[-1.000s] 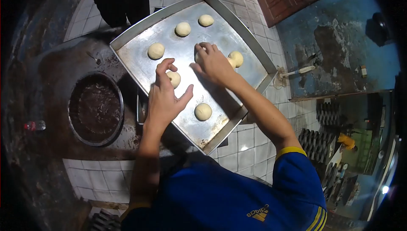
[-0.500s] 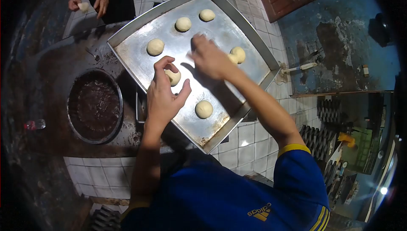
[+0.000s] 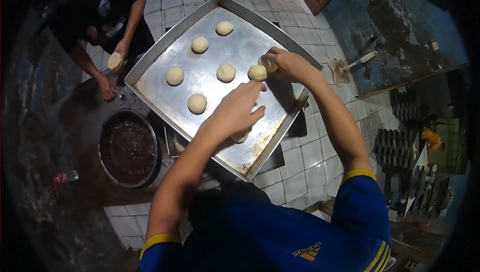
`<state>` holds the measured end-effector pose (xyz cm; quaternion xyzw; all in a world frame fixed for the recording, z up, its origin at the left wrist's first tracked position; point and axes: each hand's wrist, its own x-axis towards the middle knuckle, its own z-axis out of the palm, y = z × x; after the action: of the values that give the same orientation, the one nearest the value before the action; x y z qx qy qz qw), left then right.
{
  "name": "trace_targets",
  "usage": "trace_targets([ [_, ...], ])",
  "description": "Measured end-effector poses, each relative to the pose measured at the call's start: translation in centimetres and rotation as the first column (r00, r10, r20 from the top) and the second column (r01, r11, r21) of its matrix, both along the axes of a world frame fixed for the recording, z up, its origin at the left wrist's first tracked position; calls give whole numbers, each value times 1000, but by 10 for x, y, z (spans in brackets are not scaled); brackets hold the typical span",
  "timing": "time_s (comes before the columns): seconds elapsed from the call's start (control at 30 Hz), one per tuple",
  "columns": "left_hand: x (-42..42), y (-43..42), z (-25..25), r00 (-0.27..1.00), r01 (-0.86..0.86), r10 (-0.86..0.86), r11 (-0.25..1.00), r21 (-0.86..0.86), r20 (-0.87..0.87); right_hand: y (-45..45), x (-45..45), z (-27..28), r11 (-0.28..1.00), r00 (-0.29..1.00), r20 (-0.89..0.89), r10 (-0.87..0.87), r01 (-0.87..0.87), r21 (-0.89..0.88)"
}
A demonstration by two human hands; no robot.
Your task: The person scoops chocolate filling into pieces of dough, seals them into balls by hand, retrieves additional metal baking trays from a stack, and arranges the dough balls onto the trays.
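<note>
Several round, pale dough balls lie on a square metal baking tray (image 3: 160,99). My right hand (image 3: 290,66) has its fingers curled round a dough ball (image 3: 269,63) at the tray's right side. Touching or very near that one is another dough ball (image 3: 257,73). My left hand (image 3: 232,112) hovers over the tray's front half, thumb and fingers apart, slightly blurred. Below its palm a dough ball (image 3: 240,136) is partly covered. In the middle sits a dough ball (image 3: 226,72), and a further dough ball (image 3: 197,103) rests left of my left hand.
Left of the tray stands a round pan (image 3: 154,164) of dark brown filling on a dark worktop (image 3: 75,192). Across from me another person (image 3: 100,17) holds a piece of dough (image 3: 114,61) and a small utensil (image 3: 120,95). A plastic bottle (image 3: 66,176) lies far left.
My left hand has left one dough ball and moved right across the tray. My right hand has moved from the middle to the right-hand dough balls. A ball now shows mid-tray. The view has shifted.
</note>
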<state>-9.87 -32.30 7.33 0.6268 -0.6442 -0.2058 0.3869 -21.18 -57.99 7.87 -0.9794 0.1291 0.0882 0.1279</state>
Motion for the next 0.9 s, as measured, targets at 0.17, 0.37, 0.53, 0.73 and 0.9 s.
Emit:
trace_targets([
  [0.17, -3, -70, -28, 990, 87, -97, 991, 99, 102, -6, 5, -20, 983, 988, 96, 122, -107, -148],
  [0.37, 9, -84, -33, 982, -94, 61, 979, 180, 180, 7, -35, 34, 986, 969, -235, -73, 105, 126],
  [0.53, 8, -57, -25, 994, -62, 84, 965, 256, -74, 83, -104, 55, 625, 956, -5, -293, 196, 755],
  [0.73, -11, 64, 28, 725, -256, 111, 960, -116, -680, 248, -44, 62, 565, 613, 356, -705, 182, 805],
  [0.9, 25, 152, 46, 595, -662, 383, 733, -160, -707, 350, 27, 63, 489, 545, 471, -694, -123, 864],
])
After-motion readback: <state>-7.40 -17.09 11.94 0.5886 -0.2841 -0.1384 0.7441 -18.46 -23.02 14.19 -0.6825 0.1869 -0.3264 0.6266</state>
